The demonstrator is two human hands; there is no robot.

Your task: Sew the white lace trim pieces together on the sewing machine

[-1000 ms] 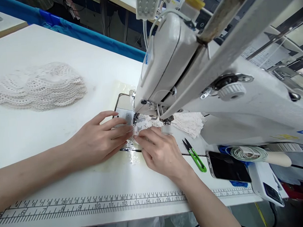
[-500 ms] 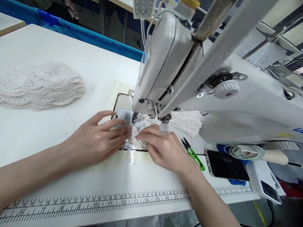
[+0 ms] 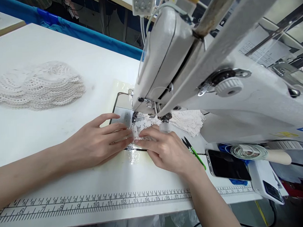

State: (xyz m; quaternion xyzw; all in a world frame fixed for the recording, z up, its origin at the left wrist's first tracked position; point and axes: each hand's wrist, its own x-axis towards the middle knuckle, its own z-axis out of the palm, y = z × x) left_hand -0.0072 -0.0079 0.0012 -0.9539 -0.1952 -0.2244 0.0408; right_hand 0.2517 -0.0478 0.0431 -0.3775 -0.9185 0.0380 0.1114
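White lace [image 3: 139,125] lies under sewing machine head [image 3: 159,57], just beside bare metal plate [image 3: 123,114] — both our hands at its near end, likely to hold it flat. Lace stack [image 3: 38,86] sits well apart on our left, probably for easy reach; green snips [image 3: 195,153] near right wrist, likely for same reason. Left hand [image 3: 99,141]: open, palm down, fingers slightly parted, tips at lace's left edge. Right hand [image 3: 165,149]: fingers bent onto lace — whether thumb pinches, we cannot tell.

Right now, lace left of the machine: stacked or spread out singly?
Stacked: the lace pile shows many edges layered along its near side.
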